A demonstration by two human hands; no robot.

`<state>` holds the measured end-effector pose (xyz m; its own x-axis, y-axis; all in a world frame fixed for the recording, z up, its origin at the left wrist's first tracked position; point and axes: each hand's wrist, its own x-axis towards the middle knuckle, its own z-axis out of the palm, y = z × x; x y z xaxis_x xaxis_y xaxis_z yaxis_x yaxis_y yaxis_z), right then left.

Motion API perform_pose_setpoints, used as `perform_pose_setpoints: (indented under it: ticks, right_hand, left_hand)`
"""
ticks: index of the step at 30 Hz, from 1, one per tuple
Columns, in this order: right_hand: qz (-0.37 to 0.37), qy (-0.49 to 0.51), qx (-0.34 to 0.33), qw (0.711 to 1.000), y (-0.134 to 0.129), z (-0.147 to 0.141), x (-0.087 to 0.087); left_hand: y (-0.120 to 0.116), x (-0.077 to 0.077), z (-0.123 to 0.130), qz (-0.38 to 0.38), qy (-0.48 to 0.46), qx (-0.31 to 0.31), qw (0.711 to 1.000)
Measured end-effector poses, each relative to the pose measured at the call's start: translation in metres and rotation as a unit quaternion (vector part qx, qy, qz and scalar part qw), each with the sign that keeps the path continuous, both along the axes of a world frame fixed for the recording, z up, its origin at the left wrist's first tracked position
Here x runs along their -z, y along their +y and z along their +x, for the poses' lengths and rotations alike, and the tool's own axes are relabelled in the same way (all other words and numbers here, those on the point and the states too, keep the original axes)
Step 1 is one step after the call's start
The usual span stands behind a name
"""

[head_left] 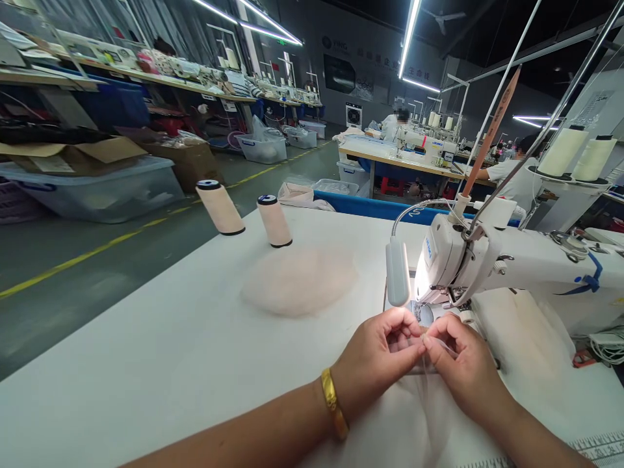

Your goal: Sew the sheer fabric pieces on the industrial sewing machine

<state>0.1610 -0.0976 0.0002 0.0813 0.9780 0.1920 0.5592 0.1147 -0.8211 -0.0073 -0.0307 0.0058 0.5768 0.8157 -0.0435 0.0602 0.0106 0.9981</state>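
Observation:
My left hand and my right hand meet just in front of the sewing machine's needle area. Both pinch the edge of a thin, sheer pale fabric, which hangs down between them toward the table's front edge. The fingertips nearly touch, so the exact bit of cloth in them is mostly hidden. Behind the hands stands the white sewing machine, its small lamp lighting the presser foot. More sheer peach fabric lies right of the needle, and another piece rests flat to the left.
Two peach thread cones stand at the white table's far left edge. Cream cones sit on a stand at right. A ruler lies near the front right corner. Plastic bins line the floor; other people work at machines behind.

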Motion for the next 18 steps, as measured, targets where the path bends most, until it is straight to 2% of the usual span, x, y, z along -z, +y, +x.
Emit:
perform_pose_setpoints:
  ticks: [7, 13, 18]
  right_hand:
    - [-0.003, 0.003, 0.0, 1.0, 0.0007, -0.0008, 0.0012]
    - [-0.007, 0.018, -0.004, 1.0, 0.0006, -0.0008, 0.0022]
    - [-0.011, 0.03, -0.009, 0.999, 0.0003, -0.0003, 0.0013]
  left_hand:
    - [-0.0004, 0.0004, -0.0009, 0.001, 0.003, 0.01, 1.0]
    - [-0.0013, -0.0025, -0.002, 0.085, -0.007, -0.018, 0.996]
    - [-0.0013, -0.0011, -0.0009, 0.028, -0.017, -0.005, 0.999]
